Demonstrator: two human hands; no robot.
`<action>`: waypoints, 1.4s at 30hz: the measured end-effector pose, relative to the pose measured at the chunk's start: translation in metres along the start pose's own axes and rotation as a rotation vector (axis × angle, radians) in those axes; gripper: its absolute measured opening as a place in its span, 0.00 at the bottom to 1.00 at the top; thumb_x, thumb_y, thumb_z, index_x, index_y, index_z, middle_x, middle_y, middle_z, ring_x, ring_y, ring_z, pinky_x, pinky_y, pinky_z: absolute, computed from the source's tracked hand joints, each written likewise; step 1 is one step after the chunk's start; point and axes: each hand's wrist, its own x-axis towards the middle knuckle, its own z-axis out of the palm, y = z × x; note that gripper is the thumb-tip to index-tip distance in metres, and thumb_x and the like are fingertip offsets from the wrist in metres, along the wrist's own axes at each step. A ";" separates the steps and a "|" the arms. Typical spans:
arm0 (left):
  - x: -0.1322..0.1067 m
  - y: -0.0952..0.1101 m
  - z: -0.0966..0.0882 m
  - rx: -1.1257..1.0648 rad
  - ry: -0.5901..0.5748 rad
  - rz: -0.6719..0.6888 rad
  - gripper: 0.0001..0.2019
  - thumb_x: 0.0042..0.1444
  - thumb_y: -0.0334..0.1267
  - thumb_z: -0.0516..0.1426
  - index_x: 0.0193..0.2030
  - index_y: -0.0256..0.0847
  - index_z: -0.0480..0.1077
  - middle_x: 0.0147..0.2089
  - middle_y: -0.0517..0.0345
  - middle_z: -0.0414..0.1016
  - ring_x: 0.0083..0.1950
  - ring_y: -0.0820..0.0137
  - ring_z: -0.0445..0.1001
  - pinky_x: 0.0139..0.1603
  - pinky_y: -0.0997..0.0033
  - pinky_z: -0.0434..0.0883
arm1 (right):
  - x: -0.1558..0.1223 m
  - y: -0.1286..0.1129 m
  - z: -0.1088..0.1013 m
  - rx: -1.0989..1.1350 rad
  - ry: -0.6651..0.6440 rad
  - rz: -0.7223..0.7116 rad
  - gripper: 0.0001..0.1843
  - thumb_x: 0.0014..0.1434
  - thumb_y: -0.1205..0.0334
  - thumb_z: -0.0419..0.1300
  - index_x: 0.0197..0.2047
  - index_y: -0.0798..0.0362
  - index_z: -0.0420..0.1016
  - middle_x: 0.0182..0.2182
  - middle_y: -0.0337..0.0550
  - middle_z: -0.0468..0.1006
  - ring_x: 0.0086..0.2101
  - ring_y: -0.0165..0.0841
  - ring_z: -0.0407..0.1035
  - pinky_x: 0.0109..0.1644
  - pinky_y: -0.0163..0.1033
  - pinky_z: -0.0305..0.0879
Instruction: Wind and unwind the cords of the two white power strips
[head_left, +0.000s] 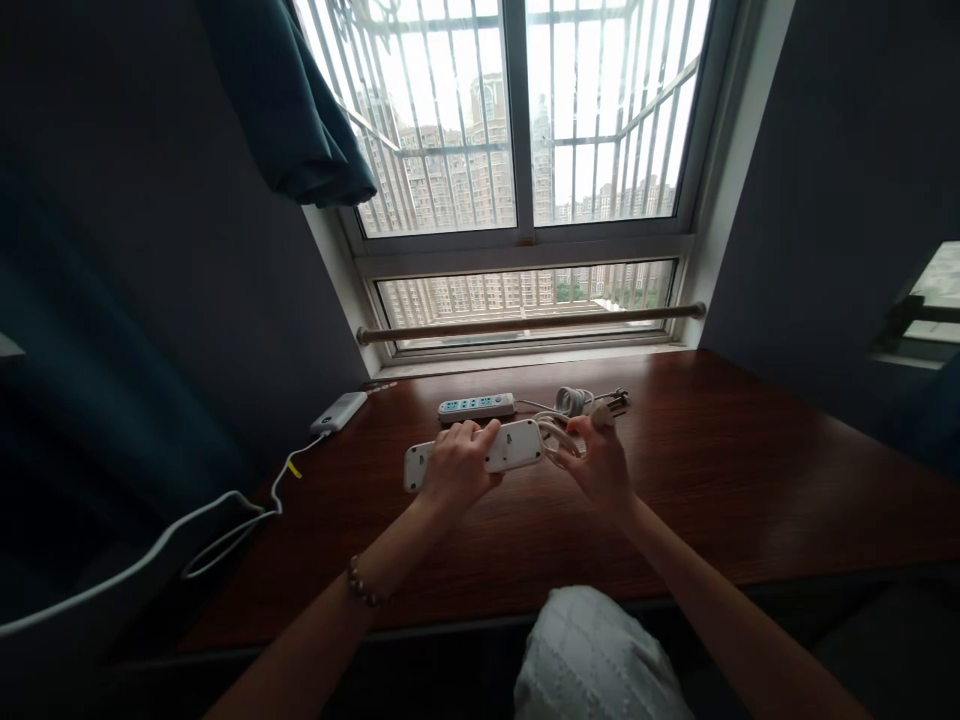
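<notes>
My left hand is wrapped round a white power strip, whose underside with small screw spots and hanging slots faces me. From the strip's right end a white cord runs in bunched loops to my right hand. That hand is closed on the looped cord, and the plug sticks out above its fingers with its prongs pointing right. Just beyond, a second power strip with blue sockets lies face up on the table. Its grey cord is coiled to the right of it.
The reddish-brown wooden table reaches to the window sill. At its left edge lies a white box-shaped device with a white cable trailing off left. A rail crosses the window low down, and a blue curtain hangs at upper left.
</notes>
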 end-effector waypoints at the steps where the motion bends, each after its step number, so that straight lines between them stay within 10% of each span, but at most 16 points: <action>1: 0.000 -0.002 0.002 -0.015 -0.003 0.005 0.30 0.45 0.44 0.60 0.57 0.44 0.61 0.44 0.52 0.68 0.46 0.59 0.65 0.47 0.62 0.60 | 0.001 0.001 -0.001 0.044 0.023 0.047 0.10 0.48 0.61 0.58 0.35 0.52 0.70 0.35 0.46 0.70 0.36 0.39 0.65 0.40 0.43 0.64; 18: -0.017 0.000 0.001 -0.015 0.047 0.133 0.28 0.46 0.40 0.58 0.57 0.44 0.62 0.48 0.48 0.67 0.48 0.57 0.64 0.50 0.58 0.59 | 0.027 0.049 0.002 -0.066 0.074 0.310 0.10 0.49 0.60 0.57 0.31 0.52 0.78 0.23 0.44 0.74 0.25 0.35 0.66 0.31 0.37 0.58; 26: -0.007 -0.042 0.030 -0.088 0.002 -0.031 0.33 0.43 0.48 0.62 0.57 0.44 0.61 0.45 0.52 0.69 0.46 0.61 0.66 0.47 0.63 0.61 | 0.028 0.068 0.010 0.878 -0.010 0.501 0.29 0.38 0.56 0.68 0.46 0.53 0.74 0.19 0.28 0.60 0.20 0.23 0.55 0.24 0.29 0.55; 32: 0.005 -0.081 0.044 -0.073 -0.040 -0.004 0.32 0.43 0.51 0.62 0.56 0.45 0.62 0.47 0.51 0.68 0.48 0.60 0.66 0.50 0.63 0.60 | 0.036 0.104 0.008 1.355 0.106 0.647 0.25 0.45 0.63 0.64 0.50 0.49 0.72 0.23 0.30 0.68 0.24 0.22 0.65 0.36 0.33 0.68; 42: 0.026 -0.093 0.096 -0.129 -0.146 0.082 0.40 0.37 0.59 0.63 0.58 0.47 0.60 0.47 0.51 0.68 0.47 0.59 0.67 0.49 0.63 0.61 | 0.029 0.162 0.013 1.033 -0.045 0.727 0.26 0.58 0.63 0.52 0.61 0.46 0.59 0.32 0.43 0.79 0.28 0.29 0.74 0.32 0.35 0.72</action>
